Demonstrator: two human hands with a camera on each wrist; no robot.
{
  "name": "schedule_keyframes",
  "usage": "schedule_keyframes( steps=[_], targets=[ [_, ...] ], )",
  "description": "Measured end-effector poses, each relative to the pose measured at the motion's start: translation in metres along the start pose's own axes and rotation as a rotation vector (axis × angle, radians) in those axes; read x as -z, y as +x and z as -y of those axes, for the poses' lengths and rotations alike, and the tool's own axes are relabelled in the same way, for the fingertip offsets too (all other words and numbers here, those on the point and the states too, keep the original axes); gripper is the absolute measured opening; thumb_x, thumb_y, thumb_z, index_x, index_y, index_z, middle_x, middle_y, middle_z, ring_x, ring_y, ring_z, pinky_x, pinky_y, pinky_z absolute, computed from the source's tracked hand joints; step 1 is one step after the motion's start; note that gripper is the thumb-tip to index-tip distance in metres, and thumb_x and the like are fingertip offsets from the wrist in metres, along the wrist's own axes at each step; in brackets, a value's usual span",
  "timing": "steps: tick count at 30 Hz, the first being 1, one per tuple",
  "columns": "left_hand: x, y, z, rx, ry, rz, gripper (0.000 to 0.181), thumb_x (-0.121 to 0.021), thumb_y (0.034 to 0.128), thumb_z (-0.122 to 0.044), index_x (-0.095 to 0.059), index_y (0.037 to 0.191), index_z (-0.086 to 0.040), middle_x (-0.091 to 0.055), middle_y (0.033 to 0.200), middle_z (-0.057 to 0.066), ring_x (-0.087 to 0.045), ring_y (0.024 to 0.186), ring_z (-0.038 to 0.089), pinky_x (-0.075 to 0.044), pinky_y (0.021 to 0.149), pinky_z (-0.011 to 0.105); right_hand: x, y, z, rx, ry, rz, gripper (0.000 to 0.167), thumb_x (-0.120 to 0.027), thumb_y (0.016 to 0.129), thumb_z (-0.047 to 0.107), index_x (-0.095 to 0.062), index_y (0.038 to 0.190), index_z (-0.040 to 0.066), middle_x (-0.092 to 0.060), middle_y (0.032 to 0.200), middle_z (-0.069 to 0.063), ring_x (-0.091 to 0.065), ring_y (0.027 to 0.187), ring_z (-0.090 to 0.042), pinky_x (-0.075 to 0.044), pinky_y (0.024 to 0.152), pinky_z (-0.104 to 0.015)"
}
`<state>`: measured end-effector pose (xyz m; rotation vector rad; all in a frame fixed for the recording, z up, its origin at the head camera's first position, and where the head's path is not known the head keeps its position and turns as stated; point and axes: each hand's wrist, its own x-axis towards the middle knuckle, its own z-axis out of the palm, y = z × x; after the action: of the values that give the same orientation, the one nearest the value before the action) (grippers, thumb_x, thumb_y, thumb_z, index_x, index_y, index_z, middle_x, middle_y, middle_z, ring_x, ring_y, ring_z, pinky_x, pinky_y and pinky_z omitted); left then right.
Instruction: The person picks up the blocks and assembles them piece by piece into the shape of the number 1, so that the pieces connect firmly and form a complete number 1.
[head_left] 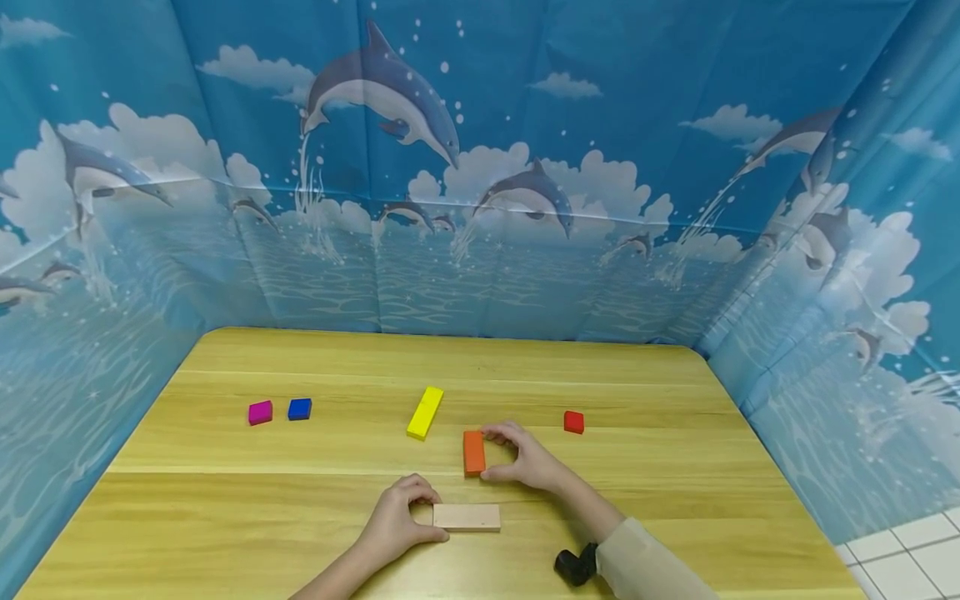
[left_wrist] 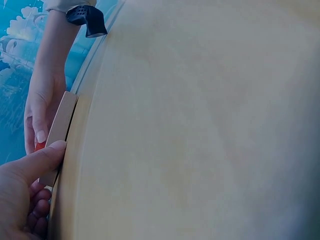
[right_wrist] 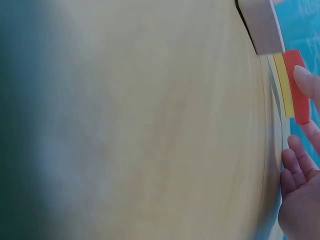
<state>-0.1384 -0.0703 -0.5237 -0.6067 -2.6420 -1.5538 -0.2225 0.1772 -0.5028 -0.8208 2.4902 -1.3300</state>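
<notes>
A plain wooden block point(head_left: 467, 517) lies crosswise near the front of the table; my left hand point(head_left: 393, 521) pinches its left end, thumb at the front edge and fingers behind. Just behind it, an orange block point(head_left: 474, 454) points away from me, with my right hand point(head_left: 528, 461) holding it from the right between thumb and fingers. The left wrist view shows my left thumb on the wooden block point(left_wrist: 62, 117). In the right wrist view, my right hand point(right_wrist: 302, 200) has its thumb on the orange block point(right_wrist: 297, 90), fingers partly out of frame.
Behind the orange block, a yellow block point(head_left: 425, 413) lies at a slant. Magenta point(head_left: 260, 412) and blue point(head_left: 300, 408) pieces lie at the back left, a red piece point(head_left: 573, 422) at the right. A black device point(head_left: 576, 567) is by my right sleeve. A dolphin-print curtain surrounds the table point(head_left: 225, 500).
</notes>
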Motion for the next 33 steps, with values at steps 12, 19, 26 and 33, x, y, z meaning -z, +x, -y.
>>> schedule_keyframes(
  steps=[12,19,26,33],
  targets=[
    [0.0,0.0,0.0,-0.013,0.015,-0.004,0.034,-0.086,0.0569,-0.026,-0.066,0.082,-0.016,-0.056,0.086,-0.011,-0.051,0.082,0.008,-0.046,0.076,0.024,-0.011,-0.009,0.009,0.03,-0.01,0.024,0.058,-0.078,0.072,0.026,-0.053,0.123,0.012,-0.05,0.112,-0.003,-0.046,0.105,-0.019,-0.038,0.093,-0.033],
    [0.001,0.0,-0.001,-0.015,0.014,-0.004,0.034,-0.086,0.0573,-0.026,-0.066,0.082,-0.015,-0.056,0.086,-0.011,-0.051,0.082,0.008,-0.046,0.076,0.024,-0.014,-0.011,0.009,0.032,-0.024,0.03,0.059,-0.078,0.072,0.028,-0.053,0.122,0.013,-0.049,0.112,0.0,-0.045,0.108,-0.019,-0.036,0.095,-0.037],
    [0.001,0.0,0.001,-0.017,0.021,-0.005,0.034,-0.086,0.0573,-0.027,-0.066,0.082,-0.016,-0.056,0.086,-0.011,-0.051,0.082,0.008,-0.046,0.076,0.025,-0.015,-0.011,0.006,0.017,-0.07,0.025,0.059,-0.078,0.071,0.033,-0.052,0.121,0.017,-0.047,0.114,0.003,-0.044,0.11,-0.019,-0.035,0.096,-0.041],
    [0.0,0.001,0.001,-0.015,0.016,-0.004,0.033,-0.086,0.0572,-0.026,-0.066,0.082,-0.016,-0.056,0.086,-0.011,-0.051,0.081,0.008,-0.046,0.075,0.024,-0.016,-0.012,0.017,0.013,-0.079,0.0,0.05,-0.075,0.076,0.021,-0.054,0.12,0.01,-0.048,0.114,-0.005,-0.044,0.11,-0.025,-0.035,0.095,-0.045]
  ],
)
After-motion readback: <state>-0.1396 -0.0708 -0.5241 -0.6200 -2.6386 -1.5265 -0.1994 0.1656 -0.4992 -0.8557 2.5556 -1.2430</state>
